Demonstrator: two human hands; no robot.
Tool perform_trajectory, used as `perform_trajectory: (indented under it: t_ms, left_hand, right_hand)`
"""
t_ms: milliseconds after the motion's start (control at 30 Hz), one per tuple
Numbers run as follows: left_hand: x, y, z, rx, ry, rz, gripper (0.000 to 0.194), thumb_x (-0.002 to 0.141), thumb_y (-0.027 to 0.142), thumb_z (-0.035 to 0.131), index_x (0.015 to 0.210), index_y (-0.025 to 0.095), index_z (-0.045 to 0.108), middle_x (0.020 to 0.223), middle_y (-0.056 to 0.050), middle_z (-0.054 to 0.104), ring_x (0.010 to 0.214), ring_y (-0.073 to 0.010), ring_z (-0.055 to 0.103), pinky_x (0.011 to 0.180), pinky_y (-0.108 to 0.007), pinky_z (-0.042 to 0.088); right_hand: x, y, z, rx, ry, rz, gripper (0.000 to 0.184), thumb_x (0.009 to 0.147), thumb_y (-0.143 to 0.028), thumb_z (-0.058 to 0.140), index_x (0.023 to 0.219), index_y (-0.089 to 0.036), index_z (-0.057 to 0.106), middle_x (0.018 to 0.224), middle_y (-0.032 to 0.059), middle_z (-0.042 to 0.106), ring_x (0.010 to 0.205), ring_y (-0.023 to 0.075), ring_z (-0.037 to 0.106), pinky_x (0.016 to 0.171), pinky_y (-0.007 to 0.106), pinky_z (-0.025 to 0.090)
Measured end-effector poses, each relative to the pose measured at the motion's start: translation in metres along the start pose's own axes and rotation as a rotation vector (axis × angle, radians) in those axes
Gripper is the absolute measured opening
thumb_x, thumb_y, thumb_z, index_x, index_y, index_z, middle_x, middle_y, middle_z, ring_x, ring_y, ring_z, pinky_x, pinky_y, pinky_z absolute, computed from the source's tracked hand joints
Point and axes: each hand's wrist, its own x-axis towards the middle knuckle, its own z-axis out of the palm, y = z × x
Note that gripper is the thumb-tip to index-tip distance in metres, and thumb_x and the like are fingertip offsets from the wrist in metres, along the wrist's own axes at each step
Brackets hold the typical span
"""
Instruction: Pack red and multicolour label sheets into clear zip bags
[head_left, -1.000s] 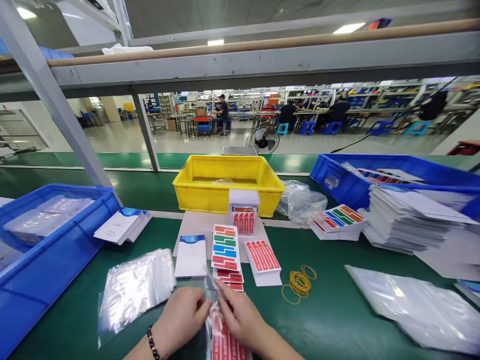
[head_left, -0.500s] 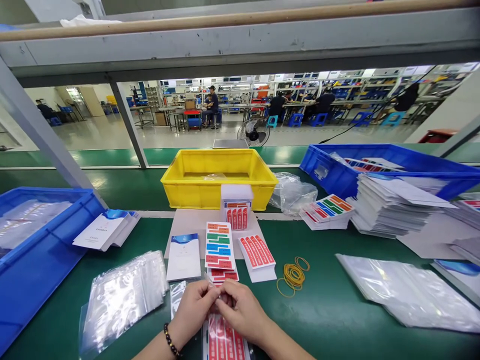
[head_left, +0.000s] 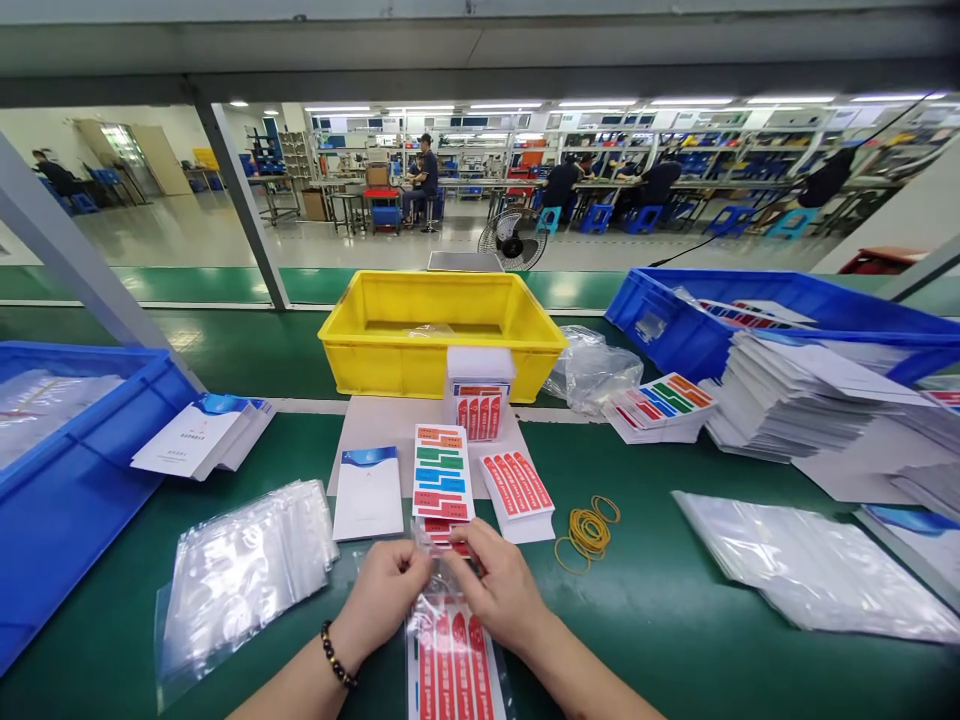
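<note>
A clear plastic bag [head_left: 457, 660] lies in front of me with a red-striped sticker sheet inside, its open end toward the cards. My left hand [head_left: 390, 590] is closed, pinching the bag's upper edge between thumb and fingers. On the other side of that edge, my right hand [head_left: 499, 590] holds the film with thumb and curled fingers. Just beyond my fingertips lies a stack of coloured sticker sheets [head_left: 441, 472]. A white booklet stack with a blue top [head_left: 368, 495] sits to its left, and a red-striped sticker stack [head_left: 517, 495] to its right.
Flat clear bags [head_left: 247, 565] lie at left, beside a blue bin [head_left: 82, 460]. A yellow bin [head_left: 442, 365] stands ahead. Rubber bands [head_left: 587, 535], a white plastic bag pile [head_left: 810, 565], paper stacks [head_left: 795, 400] and another blue bin [head_left: 675, 345] are at right.
My hands were together at the bag's top and have drawn slightly apart, the right fingers opening a little. More of the striped sheet in the bag shows. The view has tilted down.
</note>
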Motion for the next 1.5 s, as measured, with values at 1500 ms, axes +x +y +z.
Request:
perform_trajectory:
  t_ms: [1500]
  left_hand:
    - [-0.017, -0.004, -0.018, -0.082, -0.449, 0.229, 0.049, 0.065, 0.061, 0.06, 0.078, 0.015, 0.072, 0.055, 0.0, 0.057, 0.045, -0.0102, 0.044, 0.046, -0.021, 0.033]
  right_hand:
    - [0.08, -0.022, 0.027, -0.299, -0.123, -0.46, 0.021, 0.084, -0.012, 0.042, 0.088, -0.017, 0.062, 0.081, 0.0057, 0.061, 0.081, 0.0184, 0.055, 0.095, 0.049, 0.033]
